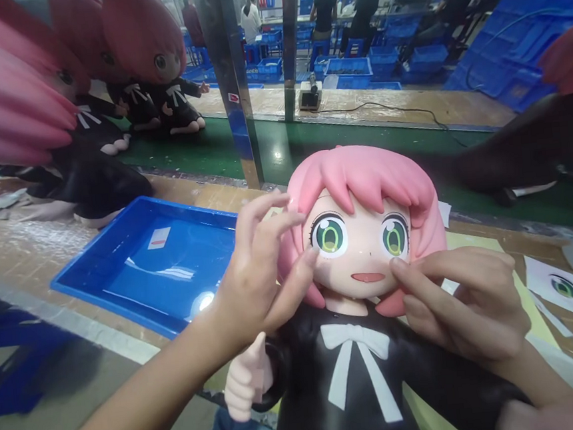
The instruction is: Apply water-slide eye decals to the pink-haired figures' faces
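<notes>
A large figurine with pink hair, green eyes, a black dress and a white bow lies face up in front of me. My left hand is at the side of its head, fingers apart and curved, with the thumb by the cheek under one eye. On the other side, my right hand has its thumb and index finger closed together at the cheek, just beneath the other eye. Whatever those fingertips may hold is too small or hidden. The figurine's raised-thumb hand sticks out below my left wrist.
A blue tray with shallow water and a small paper piece stands left. Several similar figurines sit beyond it. A printed eye sheet and paper strips lie right. A metal post rises behind; people sit farther back.
</notes>
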A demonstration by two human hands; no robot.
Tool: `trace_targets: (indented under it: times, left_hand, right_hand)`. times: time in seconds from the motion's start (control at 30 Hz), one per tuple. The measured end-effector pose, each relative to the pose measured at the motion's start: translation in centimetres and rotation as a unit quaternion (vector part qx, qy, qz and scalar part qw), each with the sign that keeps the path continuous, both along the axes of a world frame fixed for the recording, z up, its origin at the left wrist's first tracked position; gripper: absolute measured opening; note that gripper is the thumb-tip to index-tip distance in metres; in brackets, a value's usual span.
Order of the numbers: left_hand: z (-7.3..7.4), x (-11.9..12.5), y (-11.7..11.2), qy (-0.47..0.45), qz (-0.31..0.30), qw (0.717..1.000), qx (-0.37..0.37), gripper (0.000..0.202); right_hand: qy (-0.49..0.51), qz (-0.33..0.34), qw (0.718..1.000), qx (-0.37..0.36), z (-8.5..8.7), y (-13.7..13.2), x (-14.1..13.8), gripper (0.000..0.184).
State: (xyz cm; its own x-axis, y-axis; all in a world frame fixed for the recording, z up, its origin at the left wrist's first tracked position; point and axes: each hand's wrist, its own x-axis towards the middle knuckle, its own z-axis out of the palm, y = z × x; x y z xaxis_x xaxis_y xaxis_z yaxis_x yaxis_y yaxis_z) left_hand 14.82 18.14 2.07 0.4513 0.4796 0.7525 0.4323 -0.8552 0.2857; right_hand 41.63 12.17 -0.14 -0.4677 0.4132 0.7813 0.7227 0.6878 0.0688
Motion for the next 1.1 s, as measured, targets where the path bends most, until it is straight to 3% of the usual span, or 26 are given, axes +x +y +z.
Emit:
trace_targets:
  times: [0.4, 0.53, 0.77, 0.9, 1.1]
  left_hand:
    - [-1.6, 1.7, 1.1, -0.064, -0.078, 0.989, -0.110, 0.019]
    - [-1.8, 1.8, 1.3, -0.073, -0.085, 0.990, -0.089, 0.022]
    - [-0.6, 1.3, 0.6, -0.057, -0.042, 0.997, -0.002, 0.021]
    - [-0.1, 1.3, 0.3, -0.045, -0.041, 0.998, 0.035, 0.023]
    - [-0.1, 1.3, 0.2, -0.040, -0.040, 0.998, 0.026, 0.020]
  right_hand:
    - [0.081, -0.124, 0.987, 0.055, -2.2, -3.4, -0.2, 0.044]
    - [0.049, -0.095, 0.992, 0.066, -1.6, -3.5, 0.1, 0.050]
    - [0.008, -0.058, 0.997, 0.059, 0.5, -2.8, -0.2, 0.055]
    - [0.003, -0.036, 0.998, 0.044, 1.1, -2.2, -0.7, 0.048]
    - [-0.015, -0.021, 0.999, 0.023, 1.3, -1.8, -0.7, 0.037]
